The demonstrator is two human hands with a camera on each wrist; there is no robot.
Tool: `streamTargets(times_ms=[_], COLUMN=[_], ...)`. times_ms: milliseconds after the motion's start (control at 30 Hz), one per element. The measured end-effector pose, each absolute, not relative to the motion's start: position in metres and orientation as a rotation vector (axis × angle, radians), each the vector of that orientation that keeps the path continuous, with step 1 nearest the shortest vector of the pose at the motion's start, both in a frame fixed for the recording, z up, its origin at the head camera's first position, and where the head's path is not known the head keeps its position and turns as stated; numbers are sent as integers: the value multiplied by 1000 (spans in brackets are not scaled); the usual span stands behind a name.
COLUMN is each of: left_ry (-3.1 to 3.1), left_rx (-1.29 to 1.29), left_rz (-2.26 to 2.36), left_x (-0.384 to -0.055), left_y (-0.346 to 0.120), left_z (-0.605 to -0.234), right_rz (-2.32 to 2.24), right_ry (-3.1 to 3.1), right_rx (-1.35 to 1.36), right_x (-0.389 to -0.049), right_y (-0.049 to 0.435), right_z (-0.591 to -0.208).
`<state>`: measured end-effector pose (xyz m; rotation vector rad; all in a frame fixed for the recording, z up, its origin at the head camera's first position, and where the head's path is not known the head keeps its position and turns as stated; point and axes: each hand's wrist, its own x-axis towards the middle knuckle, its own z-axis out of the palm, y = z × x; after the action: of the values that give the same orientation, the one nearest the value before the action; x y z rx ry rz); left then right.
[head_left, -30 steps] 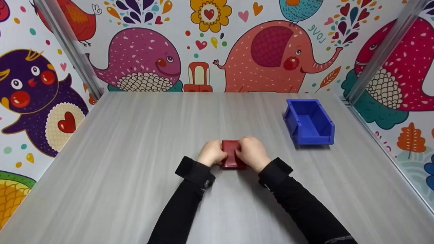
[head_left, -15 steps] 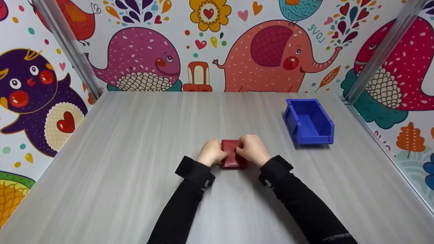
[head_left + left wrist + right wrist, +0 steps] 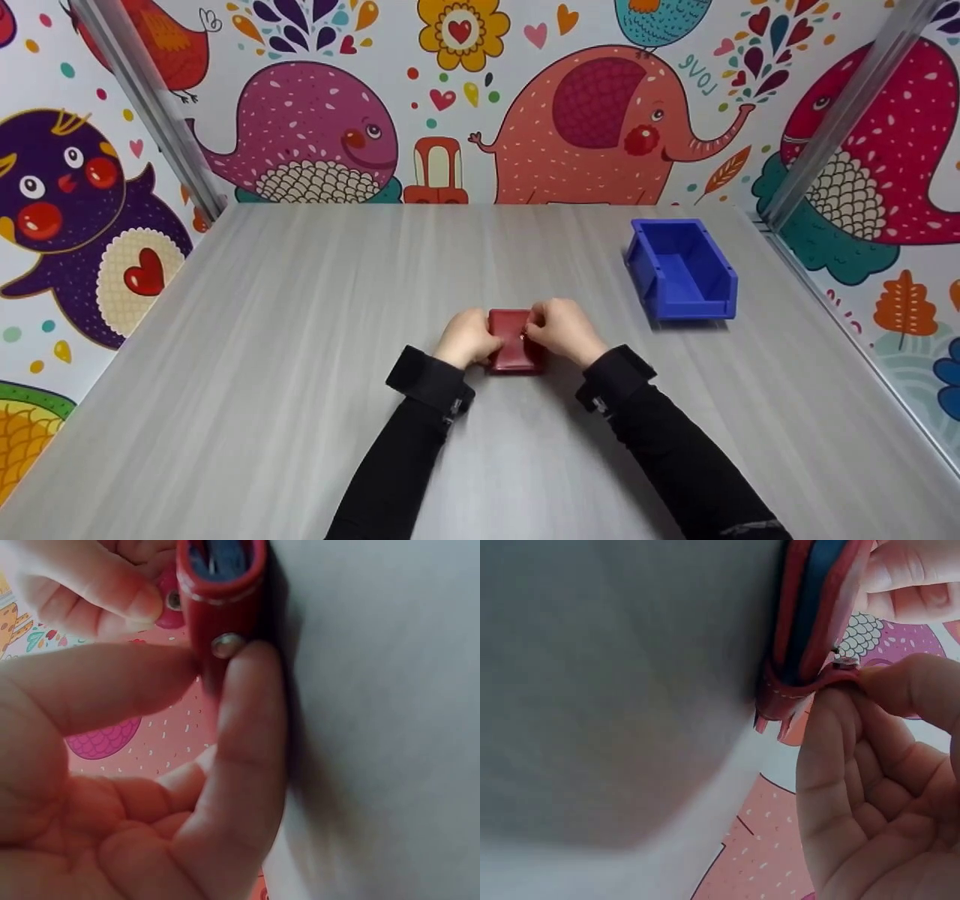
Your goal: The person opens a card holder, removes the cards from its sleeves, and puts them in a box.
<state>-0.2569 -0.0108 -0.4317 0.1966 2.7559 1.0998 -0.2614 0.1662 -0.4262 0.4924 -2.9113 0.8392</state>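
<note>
A small red wallet (image 3: 511,358) lies on the table in the head view, between both hands. My left hand (image 3: 463,340) pinches its left side; in the left wrist view the thumb and index finger hold the wallet (image 3: 225,611) close to a metal snap (image 3: 226,645). My right hand (image 3: 568,331) pinches the wallet's strap (image 3: 841,675) at the right side, as the right wrist view shows. The strap's tip stands away from the wallet body, with a snap (image 3: 174,600) on it. Blue material (image 3: 817,596) shows between the wallet's red layers.
A blue plastic bin (image 3: 690,309) stands at the table's back right. The pale wood-look table (image 3: 300,300) is bordered by walls with cartoon animals and metal corner posts (image 3: 161,112).
My right hand has drawn slightly right and away from the wallet's face, with the strap in its fingers. My left hand and the wallet have stayed almost still.
</note>
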Motion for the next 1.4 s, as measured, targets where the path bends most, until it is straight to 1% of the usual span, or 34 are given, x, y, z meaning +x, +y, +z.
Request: streamTargets(times_ms=[267, 600, 1167, 1400], left_ry=[2805, 2839, 2841, 2858], left_rx=[218, 243, 254, 268], left_rz=[1052, 1017, 1020, 1016], left_x=[-256, -255, -255, -255], left_y=[-11, -11, -12, -12], left_z=[-431, -432, -432, -432], right_rz=[856, 910, 615, 562], right_ry=[-2863, -2854, -2946, -2970], right_rx=[414, 395, 432, 461], right_x=[-257, -254, -251, -251], right_y=[183, 197, 210, 212], right_z=[-425, -423, -423, -425])
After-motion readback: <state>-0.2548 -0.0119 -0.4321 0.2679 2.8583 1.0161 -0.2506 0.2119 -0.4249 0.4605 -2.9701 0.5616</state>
